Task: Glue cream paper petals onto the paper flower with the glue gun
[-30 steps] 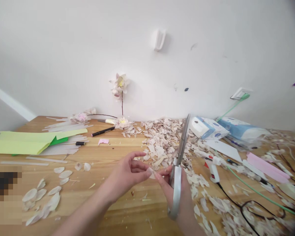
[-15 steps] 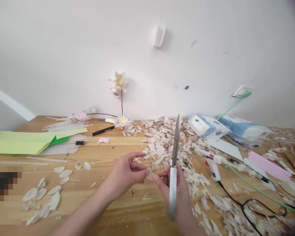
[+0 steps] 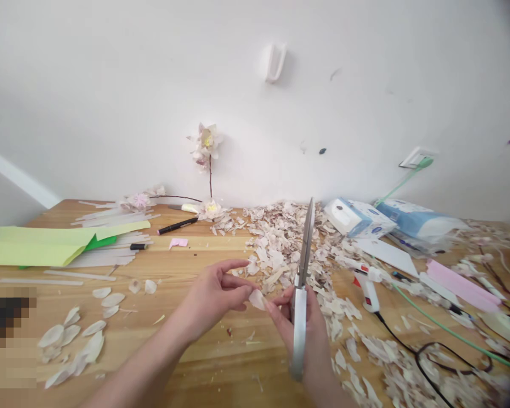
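Observation:
A pale petal (image 3: 258, 300) stretches between my two hands above the middle of the wooden table. My left hand (image 3: 216, 292) pinches its left edge with thumb and fingers. The thumb and a finger of my right hand (image 3: 312, 331) hold the petal's other end. A pair of scissors (image 3: 298, 328) with silver handles also rests in my right hand, blades pointing up and away and looking closed. Behind the blades spreads a large heap of dried petals (image 3: 276, 241). Several separate petals (image 3: 94, 347) lie left of my left arm.
A glue gun (image 3: 369, 292) with a black cord lies to the right, near tissue packs (image 3: 359, 218). Yellow-green paper (image 3: 38, 246), translucent sticks (image 3: 106, 258) and a black marker (image 3: 177, 226) are on the left. A flower stem (image 3: 211, 175) leans against the wall.
My left fingers have shifted slightly on the petal, and more of its surface shows. The right hand and scissors have barely moved.

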`<state>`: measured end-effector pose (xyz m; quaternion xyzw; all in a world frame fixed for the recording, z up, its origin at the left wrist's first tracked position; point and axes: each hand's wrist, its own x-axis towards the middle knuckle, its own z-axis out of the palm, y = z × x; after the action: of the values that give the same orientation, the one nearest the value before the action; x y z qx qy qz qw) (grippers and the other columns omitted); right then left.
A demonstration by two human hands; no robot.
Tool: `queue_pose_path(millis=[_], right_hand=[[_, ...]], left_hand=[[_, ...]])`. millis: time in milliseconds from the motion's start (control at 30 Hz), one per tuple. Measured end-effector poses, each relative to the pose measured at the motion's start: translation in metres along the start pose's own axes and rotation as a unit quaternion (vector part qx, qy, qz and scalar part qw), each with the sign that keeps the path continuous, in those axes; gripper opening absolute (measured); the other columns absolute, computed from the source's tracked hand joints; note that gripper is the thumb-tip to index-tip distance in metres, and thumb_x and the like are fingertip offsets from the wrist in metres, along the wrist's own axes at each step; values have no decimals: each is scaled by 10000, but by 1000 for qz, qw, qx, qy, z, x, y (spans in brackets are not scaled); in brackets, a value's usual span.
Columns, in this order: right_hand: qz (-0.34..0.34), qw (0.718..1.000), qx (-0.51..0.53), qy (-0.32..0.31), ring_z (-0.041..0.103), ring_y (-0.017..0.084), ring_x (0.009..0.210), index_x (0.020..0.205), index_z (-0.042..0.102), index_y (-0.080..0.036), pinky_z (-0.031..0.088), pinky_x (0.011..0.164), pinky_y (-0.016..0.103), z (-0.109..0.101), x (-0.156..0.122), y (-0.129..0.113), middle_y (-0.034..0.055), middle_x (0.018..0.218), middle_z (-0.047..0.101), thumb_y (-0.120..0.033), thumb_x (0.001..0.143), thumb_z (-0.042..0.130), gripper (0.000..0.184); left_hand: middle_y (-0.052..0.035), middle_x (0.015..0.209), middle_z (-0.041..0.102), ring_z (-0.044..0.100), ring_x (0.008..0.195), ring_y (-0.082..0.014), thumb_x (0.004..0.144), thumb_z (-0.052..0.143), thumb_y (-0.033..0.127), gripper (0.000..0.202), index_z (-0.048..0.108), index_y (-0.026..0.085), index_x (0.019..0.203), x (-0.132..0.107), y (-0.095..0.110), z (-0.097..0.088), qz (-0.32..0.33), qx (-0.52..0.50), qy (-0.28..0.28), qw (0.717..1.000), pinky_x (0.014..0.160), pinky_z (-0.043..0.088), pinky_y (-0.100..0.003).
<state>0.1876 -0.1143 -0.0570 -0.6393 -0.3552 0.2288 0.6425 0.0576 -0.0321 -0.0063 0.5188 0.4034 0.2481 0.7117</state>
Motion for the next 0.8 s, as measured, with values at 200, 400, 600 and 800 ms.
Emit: queue_pose_path(millis=[200,400,600,800], right_hand=[[-22,999,-1,32,582,136,474,689,479,-232,485,479,252,1,1,-3,-53,544,612,-261,595,708,250],[-13,999,0,36,567,131,454,690,479,-232,473,460,250,2,0,-3,-54,537,607,-271,592,711,255],[-20,999,14,26,580,142,473,711,479,-239,482,460,255,2,0,4,-49,557,620,-285,597,735,284],[-23,1000,10,18,587,130,483,724,469,-239,485,480,244,2,-1,6,-61,566,607,-253,624,709,260]], left_hand=[[-64,788,712,651,674,-164,609,733,193,535,514,131,1093,1,-6,6,9,7,-10,1000,609,482,-270],[-63,800,729,673,735,-201,567,725,126,538,536,148,1070,2,-3,4,4,-1,16,1000,668,509,-313],[-65,803,723,668,727,-194,577,736,163,563,529,142,1100,1,-2,5,7,9,11,1000,653,501,-299],[-74,807,720,654,725,-180,614,712,165,509,526,126,1086,3,-6,5,12,-6,19,1000,677,502,-308]])
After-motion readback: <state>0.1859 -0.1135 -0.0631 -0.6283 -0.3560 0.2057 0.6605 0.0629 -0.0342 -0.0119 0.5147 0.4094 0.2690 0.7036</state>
